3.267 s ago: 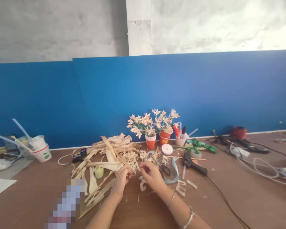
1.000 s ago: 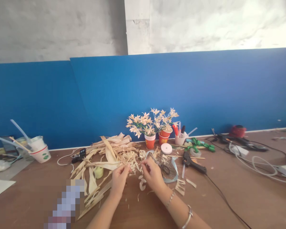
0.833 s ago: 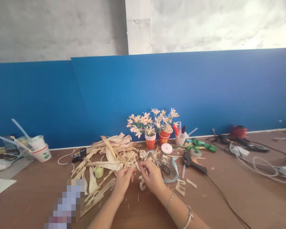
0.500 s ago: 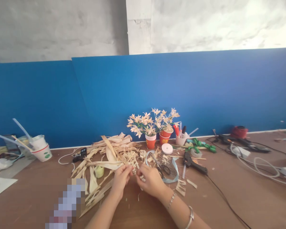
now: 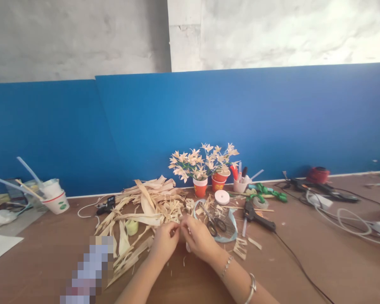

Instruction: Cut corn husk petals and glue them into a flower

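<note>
Left hand (image 5: 164,241) and right hand (image 5: 200,240), fingertips close together, near side of dried husks (image 5: 147,204), brown tabletop (image 5: 345,270).
Left to right: white paper cup (image 5: 57,204) with straws (image 5: 30,170), far left. Husks spread from left to centre, beside and beyond the left hand; pale green roll (image 5: 132,228) among them. Left fingers curled, thumb against index; right fingers bent likewise. Cannot tell whether either grasps a strip: too small to read. Beyond the hands, pale flowers (image 5: 194,158) stand in orange cups (image 5: 199,189). Right of the right hand: scissors (image 5: 221,224) within a light blue band (image 5: 233,223), white disc-shaped roll (image 5: 222,202) farther off, fringed strip (image 5: 240,250) nearer, then black glue gun (image 5: 259,218), cord (image 5: 299,261) running near right.
</note>
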The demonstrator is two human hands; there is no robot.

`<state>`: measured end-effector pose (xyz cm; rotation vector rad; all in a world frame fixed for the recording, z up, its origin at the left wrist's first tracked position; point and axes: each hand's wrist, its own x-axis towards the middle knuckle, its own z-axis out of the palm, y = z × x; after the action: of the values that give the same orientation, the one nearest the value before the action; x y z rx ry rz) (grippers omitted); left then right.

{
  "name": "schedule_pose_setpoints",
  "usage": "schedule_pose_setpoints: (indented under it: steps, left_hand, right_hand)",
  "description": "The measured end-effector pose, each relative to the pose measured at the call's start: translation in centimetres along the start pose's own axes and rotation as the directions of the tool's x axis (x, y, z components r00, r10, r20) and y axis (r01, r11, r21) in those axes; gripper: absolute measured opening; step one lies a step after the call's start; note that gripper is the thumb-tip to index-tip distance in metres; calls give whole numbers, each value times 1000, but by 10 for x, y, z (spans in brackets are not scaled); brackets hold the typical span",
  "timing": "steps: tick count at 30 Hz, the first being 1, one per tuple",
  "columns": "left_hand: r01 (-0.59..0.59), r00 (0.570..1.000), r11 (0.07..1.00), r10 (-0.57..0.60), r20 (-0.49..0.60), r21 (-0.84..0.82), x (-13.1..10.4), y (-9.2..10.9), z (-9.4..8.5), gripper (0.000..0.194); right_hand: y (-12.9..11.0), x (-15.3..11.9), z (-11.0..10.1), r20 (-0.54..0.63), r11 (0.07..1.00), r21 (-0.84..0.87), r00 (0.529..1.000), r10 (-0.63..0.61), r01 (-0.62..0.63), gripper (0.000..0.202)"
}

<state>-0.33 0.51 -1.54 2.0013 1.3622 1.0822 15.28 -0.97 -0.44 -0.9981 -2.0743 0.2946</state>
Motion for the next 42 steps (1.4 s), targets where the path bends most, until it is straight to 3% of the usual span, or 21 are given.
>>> schedule_pose_setpoints:
  steps: [3,5,9,11,13,19,24,27,29,31,34,37,40,42]
  left_hand:
    - [-69,994,998,69,-81,11,-1,1,1,18]
    - [-113,984,993,108,-141,-34,-2,1,1,17]
    - [-154,973,975,122,-195,-160,-2,1,2,16]
    - [-122,978,968,79,-193,-220,-2,1,2,16]
    - [-97,982,961,49,-185,-257,-2,2,3,17]
    - [-219,957,958,174,-233,-185,-4,6,1,16]
    - [-166,961,978,131,-243,-126,-6,8,1,15]
    - [-131,962,986,101,-253,-104,-5,7,2,12]
    - [-114,966,989,88,-242,-96,-4,5,3,11]
    - [-101,972,991,78,-222,-93,-3,3,3,12]
    - [-102,977,990,81,-197,-99,-2,2,2,13]
    - [-120,976,987,98,-194,-104,-1,3,2,13]
    - [-130,977,985,109,-182,-113,-2,5,1,13]
    - [-132,981,983,111,-162,-125,-3,7,0,14]
  right_hand:
    - [7,0,6,-30,981,106,986,165,-161,11]
    - [10,1,10,-21,921,299,963,268,-250,15]
    - [11,4,17,167,622,671,900,403,-403,32]
    - [11,6,19,215,521,736,879,426,-433,38]
    - [11,7,18,223,476,764,871,438,-435,41]
    - [15,9,17,254,430,781,858,446,-454,45]
    - [10,7,14,221,487,756,871,440,-437,38]
    - [3,4,9,58,712,616,921,385,-337,26]
    - [2,2,6,-37,882,406,960,279,-240,18]
    - [2,1,4,-67,971,192,985,158,-143,16]
    - [5,0,2,-51,999,-23,998,46,-47,19]
    - [5,0,-1,-25,989,-143,999,20,-23,21]
    - [2,0,-3,-5,977,-211,999,34,-34,21]
    - [1,1,-3,-26,982,-171,997,76,-79,19]
